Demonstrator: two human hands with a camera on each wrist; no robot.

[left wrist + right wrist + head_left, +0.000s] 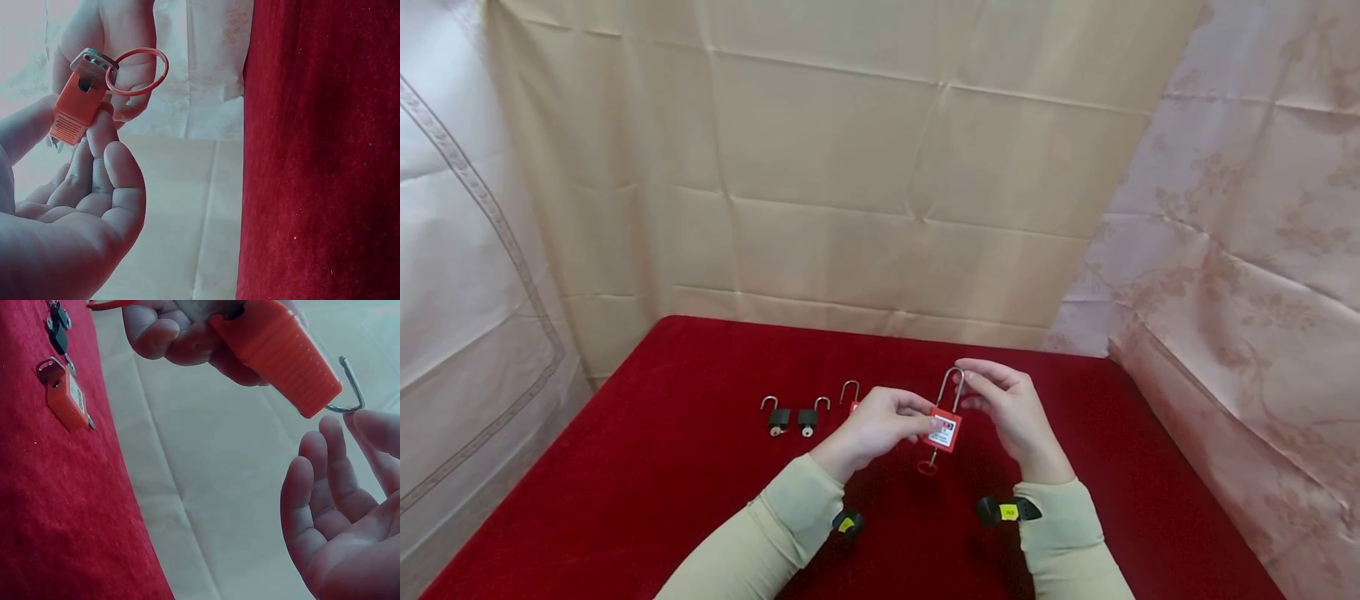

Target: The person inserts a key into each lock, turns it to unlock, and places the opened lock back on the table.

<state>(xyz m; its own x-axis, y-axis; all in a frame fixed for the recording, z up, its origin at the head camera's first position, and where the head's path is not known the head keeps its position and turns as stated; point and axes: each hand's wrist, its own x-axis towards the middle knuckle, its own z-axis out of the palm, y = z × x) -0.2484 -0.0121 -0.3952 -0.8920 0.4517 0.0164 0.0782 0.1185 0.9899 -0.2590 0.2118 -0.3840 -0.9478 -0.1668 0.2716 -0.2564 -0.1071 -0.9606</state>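
A red padlock (pixel 951 442) with a white label and a tall steel shackle (pixel 959 392) is held up above the table. My left hand (pixel 876 425) grips its body between thumb and fingers. A key with a red ring (pixel 927 469) sits in the bottom of the lock; the left wrist view shows the ring (pixel 166 69) too. My right hand (pixel 1011 404) pinches the shackle (pixel 354 387) near its bend with thumb and index finger, the other fingers loosely bent. Whether both shackle ends are seated in the body I cannot tell.
Two black padlocks (pixel 779 418) with raised shackles and keys lie on the red cloth-covered table (pixel 647 467), left of my hands. Another red padlock (pixel 65 406) lies beside them, partly hidden by my left hand in the head view. Curtains (pixel 880 167) surround the table.
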